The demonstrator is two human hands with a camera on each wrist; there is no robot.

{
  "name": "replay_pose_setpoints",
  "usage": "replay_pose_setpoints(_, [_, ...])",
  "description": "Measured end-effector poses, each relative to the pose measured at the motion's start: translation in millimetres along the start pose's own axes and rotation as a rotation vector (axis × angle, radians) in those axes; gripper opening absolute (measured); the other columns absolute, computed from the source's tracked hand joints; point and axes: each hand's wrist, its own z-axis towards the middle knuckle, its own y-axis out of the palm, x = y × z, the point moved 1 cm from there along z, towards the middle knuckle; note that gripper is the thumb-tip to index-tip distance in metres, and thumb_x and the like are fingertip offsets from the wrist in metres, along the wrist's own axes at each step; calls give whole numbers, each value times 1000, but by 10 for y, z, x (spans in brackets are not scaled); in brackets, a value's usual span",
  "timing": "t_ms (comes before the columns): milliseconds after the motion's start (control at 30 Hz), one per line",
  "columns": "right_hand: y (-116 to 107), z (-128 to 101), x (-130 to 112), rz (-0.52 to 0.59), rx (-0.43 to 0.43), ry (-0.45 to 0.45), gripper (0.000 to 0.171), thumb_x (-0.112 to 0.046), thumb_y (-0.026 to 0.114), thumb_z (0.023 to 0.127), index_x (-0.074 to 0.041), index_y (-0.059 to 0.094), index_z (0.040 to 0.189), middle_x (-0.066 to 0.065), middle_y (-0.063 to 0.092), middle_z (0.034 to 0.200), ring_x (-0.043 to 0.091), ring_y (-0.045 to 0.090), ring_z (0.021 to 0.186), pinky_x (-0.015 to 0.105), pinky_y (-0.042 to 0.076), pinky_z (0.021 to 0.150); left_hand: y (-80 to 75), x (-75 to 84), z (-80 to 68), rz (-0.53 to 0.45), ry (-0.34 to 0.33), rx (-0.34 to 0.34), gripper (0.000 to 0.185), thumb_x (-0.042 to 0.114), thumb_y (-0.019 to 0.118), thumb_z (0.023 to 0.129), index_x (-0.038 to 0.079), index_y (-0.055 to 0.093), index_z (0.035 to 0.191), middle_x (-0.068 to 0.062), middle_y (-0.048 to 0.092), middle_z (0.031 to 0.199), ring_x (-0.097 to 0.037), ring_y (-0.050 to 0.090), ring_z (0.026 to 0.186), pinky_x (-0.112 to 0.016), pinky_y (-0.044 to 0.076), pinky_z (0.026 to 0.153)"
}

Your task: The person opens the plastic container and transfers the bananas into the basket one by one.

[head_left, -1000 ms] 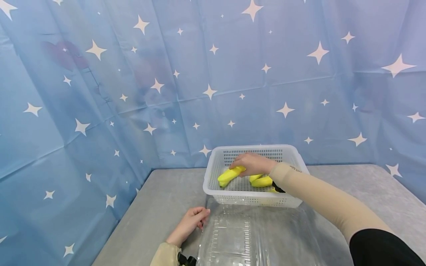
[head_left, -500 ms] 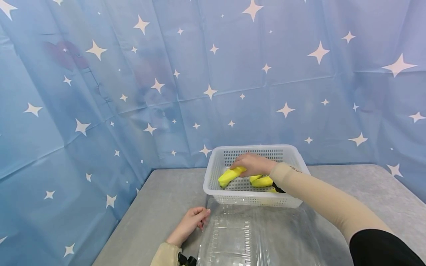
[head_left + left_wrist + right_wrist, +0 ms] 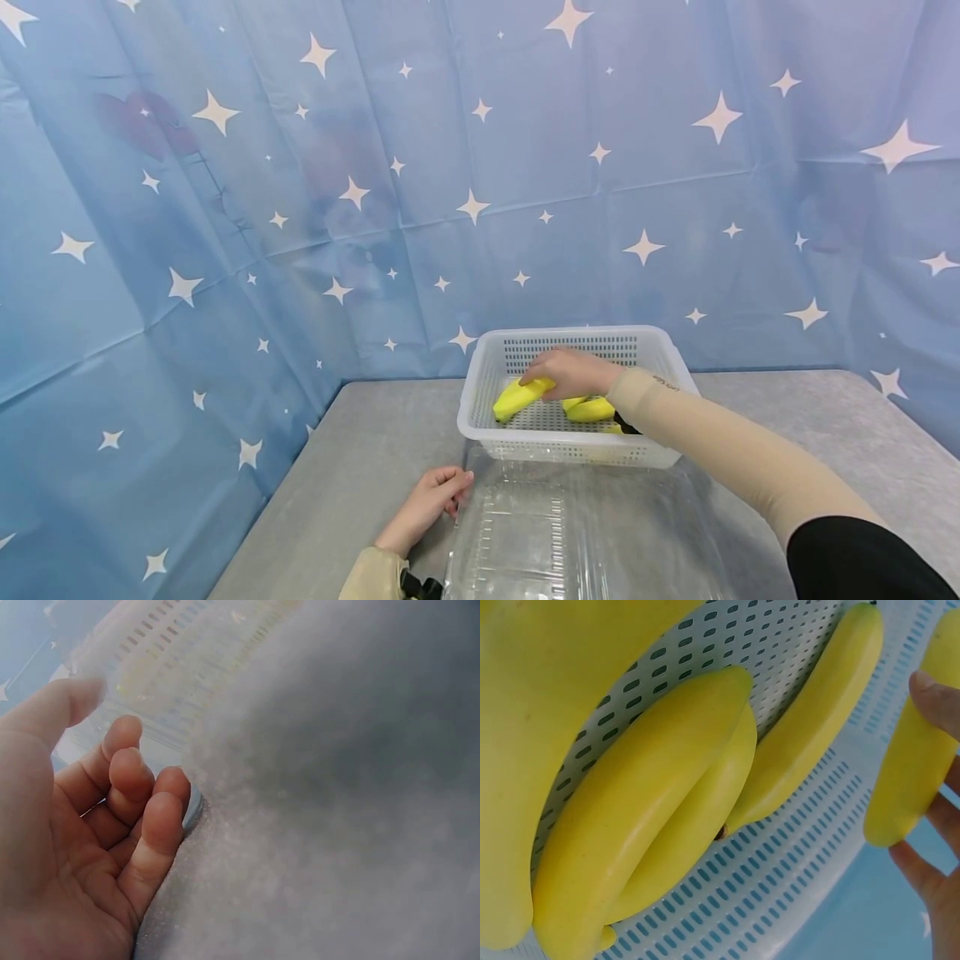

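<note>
A grey table (image 3: 360, 450) fronts a starred blue backdrop. Nearest, the left hand (image 3: 427, 500) rests loosely curled at a clear lid's (image 3: 555, 533) edge. Beyond, the right hand (image 3: 570, 371) grips a banana (image 3: 517, 397), long axis running left, inside the basket (image 3: 480, 417). The right wrist view alone shows more bananas (image 3: 652, 810) lying below.

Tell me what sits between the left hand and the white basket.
In the head view, only the corner of the clear plastic container and bare grey table separate the left hand from the white basket.
</note>
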Motion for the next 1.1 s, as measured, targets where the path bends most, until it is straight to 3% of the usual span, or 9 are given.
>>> replay_pose_setpoints(333, [0,1,-35,-22,-15,13,44,-13,79,82,-18,66,124,-3,64,120,20,58,111,41,46,94,-2,-4,1,-2,-2,7,44,30,60,96,-10,55,80,4,53,63,-9,48,54,-22,45,51])
replay_pose_setpoints(567, [23,7,-21,-55,-2,2,44,-14,80,81,-18,67,122,-3,65,116,19,59,107,39,48,91,4,13,-11,-6,-6,7,39,29,59,97,-2,54,73,5,53,62,-8,47,53,-21,43,51])
replay_pose_setpoints(800, [68,17,14,-71,12,-16,44,-17,80,81,-20,67,123,-4,65,115,18,59,107,39,48,91,12,15,-26,-11,-13,13,42,26,58,98,-11,53,79,3,52,62,-11,47,54,-22,43,52])
replay_pose_setpoints(1000, [72,28,12,-62,26,-47,45,-15,80,81,-16,66,124,-2,65,118,20,59,108,40,48,92,11,3,-9,-3,-13,16,39,27,58,97,-3,55,74,4,53,62,-9,48,53,-22,44,52])
replay_pose_setpoints(1100, [98,36,24,-78,37,-59,45,-15,79,82,-16,66,125,-2,65,118,20,59,110,41,46,94,9,1,-8,-5,-13,14,41,28,59,97,-6,54,75,4,53,62,-9,48,54,-22,44,52])
